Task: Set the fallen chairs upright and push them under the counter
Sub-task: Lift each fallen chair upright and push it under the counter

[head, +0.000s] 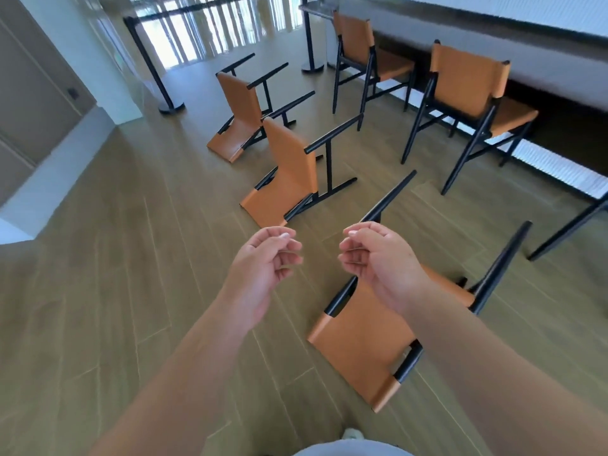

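Both hands, left hand (263, 258) and right hand (381, 255), loosely curled, empty above nearest fallen tan-leather black-framed chair (362, 350); risk: upturned black legs (388, 202) snagging neighbouring fallen chair (289, 179) during lift.

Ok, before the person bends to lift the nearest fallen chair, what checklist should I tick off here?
1. Left hand holds nothing: ok.
2. Right hand holds nothing: ok.
3. Nearest fallen chair within reach, backrest toward the person: ok.
4. Floor around it free of clutter: ok.
5. Free space at the counter beside the upright chair: cannot tell.
6. Other chairs upright: not ok, middle fallen chair and far fallen chair still lie down.
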The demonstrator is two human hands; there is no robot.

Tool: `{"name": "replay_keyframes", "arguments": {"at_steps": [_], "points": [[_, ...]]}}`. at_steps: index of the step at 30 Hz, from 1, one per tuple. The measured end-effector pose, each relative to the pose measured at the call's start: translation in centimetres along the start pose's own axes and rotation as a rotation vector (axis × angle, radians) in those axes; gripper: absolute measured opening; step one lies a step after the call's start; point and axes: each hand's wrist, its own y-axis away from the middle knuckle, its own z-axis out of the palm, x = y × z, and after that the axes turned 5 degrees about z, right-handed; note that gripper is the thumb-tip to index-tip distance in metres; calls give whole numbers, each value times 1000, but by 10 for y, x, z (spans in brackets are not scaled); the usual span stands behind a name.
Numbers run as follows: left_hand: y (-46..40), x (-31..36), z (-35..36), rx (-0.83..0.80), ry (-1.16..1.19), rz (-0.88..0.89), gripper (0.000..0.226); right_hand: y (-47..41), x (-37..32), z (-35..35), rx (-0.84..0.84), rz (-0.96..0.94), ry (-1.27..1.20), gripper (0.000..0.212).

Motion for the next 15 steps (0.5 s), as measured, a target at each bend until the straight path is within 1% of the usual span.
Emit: {"name": "replay_keyframes", "arguments": {"at_steps": [3, 8, 11, 15], "points": [[-33, -1, 9, -92, -5, -37, 14, -12, -1, -10, 107, -10, -36, 14], [-90, -2, 11, -308, -7, -81, 16, -30, 4, -6, 286, -33, -52, 13], [-125, 0, -1, -435, -34, -108, 21, -44, 4, 10, 405, -69, -88, 14], [-173, 9, -33, -537, -63, -140, 21, -67, 8, 51, 515, -103, -125, 15]]}}
